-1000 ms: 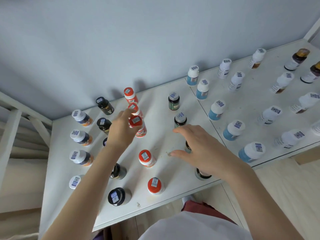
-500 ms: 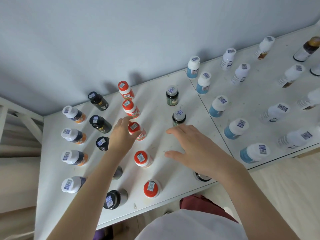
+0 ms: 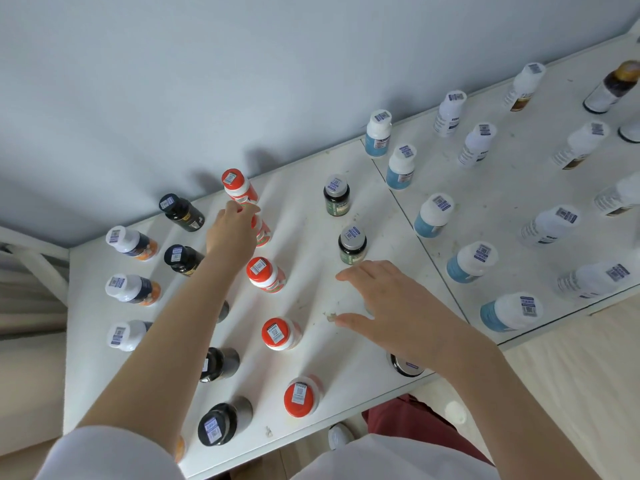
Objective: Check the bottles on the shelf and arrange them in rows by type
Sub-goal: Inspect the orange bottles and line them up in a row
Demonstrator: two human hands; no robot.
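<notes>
- The left hand [image 3: 233, 233] reaches to the far end of the red column. Its fingers curl round the top of the second red-capped bottle [image 3: 264, 234] and hide its cap.
- That bottle stands on the shelf [image 3: 304, 216], just nearer than the far red-capped bottle [image 3: 236, 186], which sits close to the wall.
- The right hand [image 3: 394, 308] hovers low over the middle of the shelf with fingers straight and spread, holding nothing. Something may sit under its palm, but that cannot be told. A dark-lidded bottle [image 3: 405, 368] shows partly under the wrist at the near edge.
- The step in hand looks like truing up the red column. To do it well, she should keep the gripped bottle upright and shift it only slightly, into line with the nearer red-capped bottles [image 3: 266, 274].
- The gap to the far one should match the gaps farther down the column. The two stand very close, so a careless nudge could tip the far bottle.
- Every bottle is capped with a barcode sticker on top, so no contents can be seen.
- The types already run in columns from left to right: white-capped bottles [image 3: 130, 242], black bottles [image 3: 180, 212], the red ones, grey-capped dark bottles [image 3: 336, 198], then blue-labelled bottles [image 3: 433, 216] and white bottles [image 3: 547, 226].
</notes>
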